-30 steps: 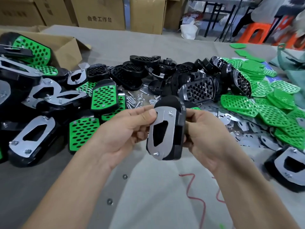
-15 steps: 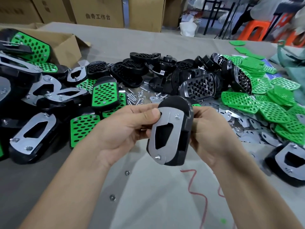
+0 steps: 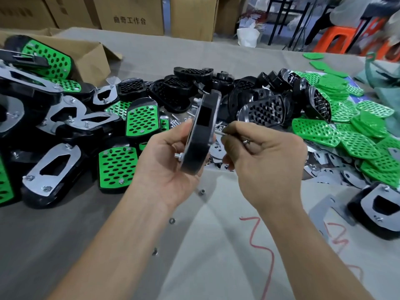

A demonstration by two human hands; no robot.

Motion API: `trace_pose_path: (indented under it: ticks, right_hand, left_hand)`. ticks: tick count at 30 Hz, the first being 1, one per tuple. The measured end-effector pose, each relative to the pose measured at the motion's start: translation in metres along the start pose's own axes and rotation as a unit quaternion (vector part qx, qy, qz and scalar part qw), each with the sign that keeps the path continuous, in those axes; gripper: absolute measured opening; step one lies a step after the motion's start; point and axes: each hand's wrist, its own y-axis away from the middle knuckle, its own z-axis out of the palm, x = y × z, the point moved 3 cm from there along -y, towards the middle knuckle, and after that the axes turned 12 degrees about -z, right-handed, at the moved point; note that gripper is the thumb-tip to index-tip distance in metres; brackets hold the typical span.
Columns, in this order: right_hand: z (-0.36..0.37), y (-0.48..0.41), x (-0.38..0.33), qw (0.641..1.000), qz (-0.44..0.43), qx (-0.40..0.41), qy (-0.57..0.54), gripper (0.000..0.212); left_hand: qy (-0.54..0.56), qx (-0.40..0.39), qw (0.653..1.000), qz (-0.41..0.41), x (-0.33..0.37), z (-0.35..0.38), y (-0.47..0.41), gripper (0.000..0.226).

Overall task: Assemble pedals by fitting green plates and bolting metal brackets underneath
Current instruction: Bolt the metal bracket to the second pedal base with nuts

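Note:
My left hand grips a black pedal edge-on above the table, with its metal bracket facing left and a bolt end sticking out near the bottom. My right hand is just right of the pedal, fingers curled, pinching a small bolt against the pedal's right face. A small nut sits between its fingers. Loose green plates lie heaped at the right. Loose metal brackets lie below them.
Finished pedals with green plates and brackets are piled at the left by an open carton. Bare black pedal bodies fill the middle back. Loose screws lie behind the held pedal, several nuts on the grey table. Another bracketed pedal lies right.
The pedal has turned from bracket-facing-me to edge-on, now held by my left hand alone. My right hand has let go of it and pinches a bolt at its right face.

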Motion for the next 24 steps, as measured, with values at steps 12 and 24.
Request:
trace_pose_path:
  ticks: [12, 24]
  right_hand:
    - [0.015, 0.007, -0.007, 0.985, 0.159, -0.012, -0.058, 0.015]
    - [0.007, 0.000, 0.017, 0.872, 0.346, -0.016, -0.347, 0.030]
  left_hand:
    - [-0.036, 0.077, 0.994, 0.071, 0.007, -0.001, 0.006, 0.019]
    - [-0.288, 0.103, 0.951, 0.041, 0.004, -0.002, 0.008, 0.062]
